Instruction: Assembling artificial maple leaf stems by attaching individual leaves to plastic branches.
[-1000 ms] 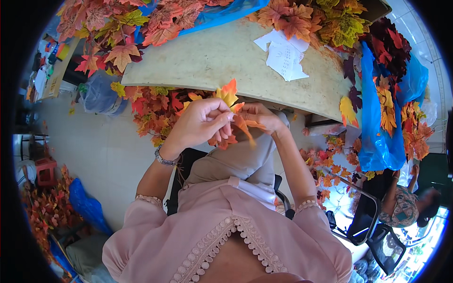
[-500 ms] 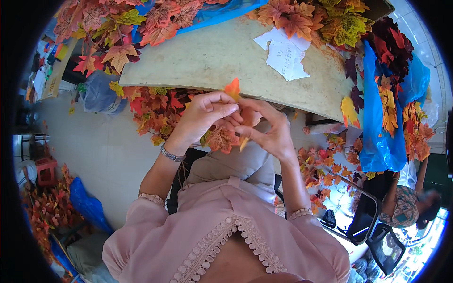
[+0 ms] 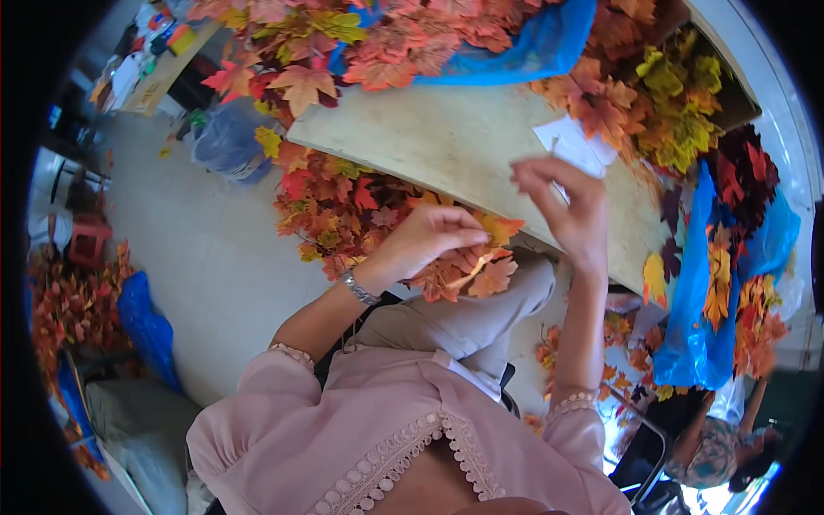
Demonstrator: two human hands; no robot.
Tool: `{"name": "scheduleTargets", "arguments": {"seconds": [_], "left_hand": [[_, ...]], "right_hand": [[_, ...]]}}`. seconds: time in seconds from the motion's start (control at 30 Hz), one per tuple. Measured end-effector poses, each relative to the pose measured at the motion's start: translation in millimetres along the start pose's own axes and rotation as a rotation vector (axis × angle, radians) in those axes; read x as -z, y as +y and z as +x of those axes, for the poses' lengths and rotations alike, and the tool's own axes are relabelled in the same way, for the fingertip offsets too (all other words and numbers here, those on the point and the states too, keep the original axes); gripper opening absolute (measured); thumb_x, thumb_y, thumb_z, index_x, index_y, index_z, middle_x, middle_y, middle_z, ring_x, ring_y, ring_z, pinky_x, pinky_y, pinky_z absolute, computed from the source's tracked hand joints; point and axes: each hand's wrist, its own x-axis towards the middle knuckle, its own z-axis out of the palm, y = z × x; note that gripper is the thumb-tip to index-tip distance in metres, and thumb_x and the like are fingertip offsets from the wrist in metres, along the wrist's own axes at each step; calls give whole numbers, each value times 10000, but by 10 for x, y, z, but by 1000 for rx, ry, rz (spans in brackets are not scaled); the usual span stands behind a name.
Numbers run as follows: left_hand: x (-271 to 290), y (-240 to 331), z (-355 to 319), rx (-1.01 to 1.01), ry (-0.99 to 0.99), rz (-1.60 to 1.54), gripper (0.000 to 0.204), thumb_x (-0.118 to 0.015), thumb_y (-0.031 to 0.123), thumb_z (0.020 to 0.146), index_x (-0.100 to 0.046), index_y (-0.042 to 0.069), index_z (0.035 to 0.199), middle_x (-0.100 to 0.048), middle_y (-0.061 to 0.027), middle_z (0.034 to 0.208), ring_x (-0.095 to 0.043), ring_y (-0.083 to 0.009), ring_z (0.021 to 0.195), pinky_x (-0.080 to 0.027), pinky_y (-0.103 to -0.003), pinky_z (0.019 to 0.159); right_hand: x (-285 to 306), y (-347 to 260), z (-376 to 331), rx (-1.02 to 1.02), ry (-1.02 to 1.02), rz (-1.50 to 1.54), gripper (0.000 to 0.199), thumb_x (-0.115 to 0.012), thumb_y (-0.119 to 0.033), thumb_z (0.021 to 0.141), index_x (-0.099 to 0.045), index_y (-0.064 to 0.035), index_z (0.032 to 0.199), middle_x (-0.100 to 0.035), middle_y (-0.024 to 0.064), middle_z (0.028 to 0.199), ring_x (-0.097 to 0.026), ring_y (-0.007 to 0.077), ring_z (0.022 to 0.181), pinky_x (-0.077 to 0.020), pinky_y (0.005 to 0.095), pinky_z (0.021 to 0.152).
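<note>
The left hand [image 3: 431, 244], with one silver wristband [image 3: 358, 288], pinches one leafy spray [image 3: 493, 277]; the right hand [image 3: 577, 216] half-curled, hold unclear

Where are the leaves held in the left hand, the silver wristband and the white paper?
Held leaves [image 3: 493, 279]: head view, on the bunch's lower-right orange leaf.
Silver wristband [image 3: 357, 287]: head view, on the band's middle.
White paper [image 3: 577, 144]: head view, on its uncovered upper part.

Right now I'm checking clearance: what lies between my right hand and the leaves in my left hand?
In the head view, a strip of tabletop shows between your right hand and the leaves in your left hand.
</note>
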Motion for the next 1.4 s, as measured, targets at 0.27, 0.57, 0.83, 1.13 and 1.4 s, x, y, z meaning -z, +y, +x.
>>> {"name": "scheduleTargets", "arguments": {"seconds": [0.27, 0.57, 0.83, 1.13, 1.4], "left_hand": [[23, 53, -105, -46, -34, -71, 122, -565, 123, 835, -571, 1, 826, -583, -32, 698, -573, -88, 606, -490, -208, 561], [142, 137, -120, -10, -27, -36, 104, -550, 94, 842, -577, -6, 850, -614, -46, 726, -588, -73, 595, -480, -192, 523], [267, 176, -62, 33, -44, -74, 103, -542, 86, 845, -571, -12, 856, -616, -62, 737, -592, -83, 596, -493, -199, 523], [246, 165, -21, 47, -53, -59, 94, -541, 78, 844, -573, -10, 840, -609, -56, 705, -587, -83, 580, -479, -197, 506], [238, 153, -50, 54, -47, -66, 93, -540, 80, 846, -575, -5, 832, -608, -52, 702, -583, -80, 573, -478, -194, 511]], "right_hand": [[-282, 640, 1894, 10, 86, -63, 173, -593, -126, 769, -634, 21, 850, -629, 36, 705, -567, 90, 622, -452, 222, 579], [-743, 852, 2926, 195, 213, -360, 163, -636, -194, 660, -618, -65, 758, -625, 110, 728, -601, 288, 687, -469, 367, 639], [-630, 1036, 3367, 311, 550, -254, 220, -586, -197, 749, -654, -51, 900, -643, 88, 741, -607, 165, 663, -472, 289, 627], [-605, 1095, 3466, 339, 407, -428, 219, -626, -237, 689, -672, -61, 811, -636, 144, 823, -612, 287, 764, -474, 347, 712], [-468, 901, 3406, 212, 525, 68, 173, -698, -160, 668, -683, -45, 797, -650, 87, 680, -598, 136, 614, -465, 262, 612]]}}
